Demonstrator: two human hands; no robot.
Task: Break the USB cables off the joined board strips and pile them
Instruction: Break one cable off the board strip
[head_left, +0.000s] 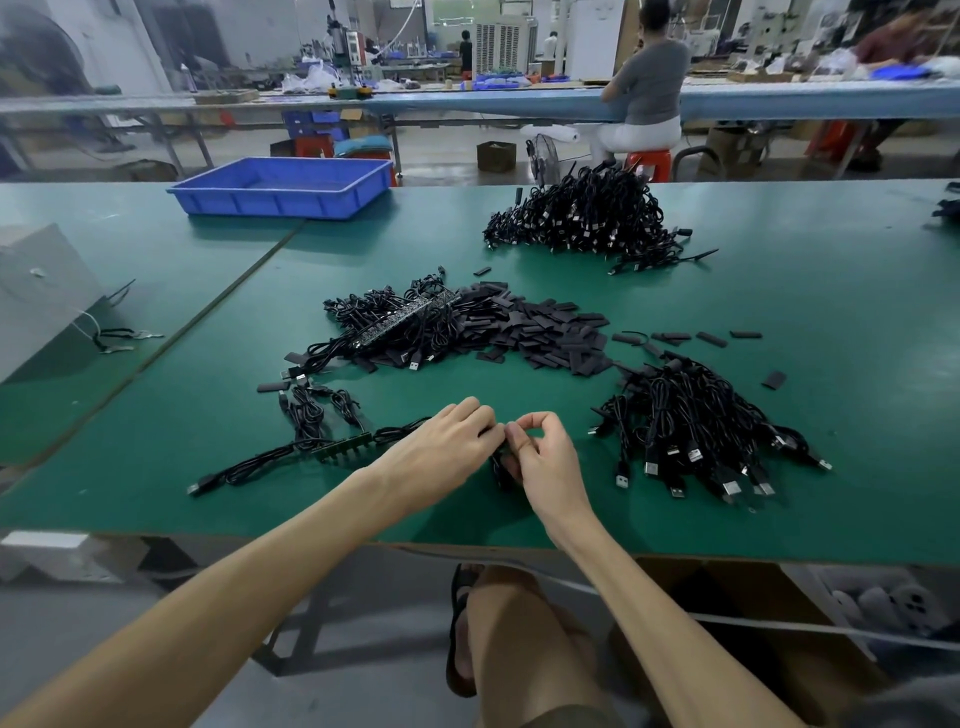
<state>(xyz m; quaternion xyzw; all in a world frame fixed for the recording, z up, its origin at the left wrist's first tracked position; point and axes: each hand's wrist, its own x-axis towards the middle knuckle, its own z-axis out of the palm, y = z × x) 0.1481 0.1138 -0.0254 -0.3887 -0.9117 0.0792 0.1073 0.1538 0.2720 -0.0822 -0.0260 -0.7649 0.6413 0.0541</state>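
In the head view the person's two hands meet over the near edge of the green worktop (779, 312). The left hand (447, 447) lies knuckles up with its fingers (480, 415) curled down onto a small dark cable (500, 470). The right hand (550, 462) pinches the same piece between thumb and forefinger. Exactly where each grip sits on it is hidden by the hands. Just left of them lies a comb-like board strip (345, 451) with a few cables trailing from it and several teeth already bare, so this looks like the breaking-off step, partway through that strip. Near the right hand sits a loose pile of freed cables (691, 426), plugs fanned toward the worktop edge. A larger pile (576, 213) stands farther back, and a middle heap (395, 325) holds more joined strips beside scattered black sleeves (545, 332). A blue tray (280, 187) rests at the far left. The next move probably calls for a short snap or twist between the two grips. After that, the right hand would toss the cable onto the near pile and the left would reach back to the strip.
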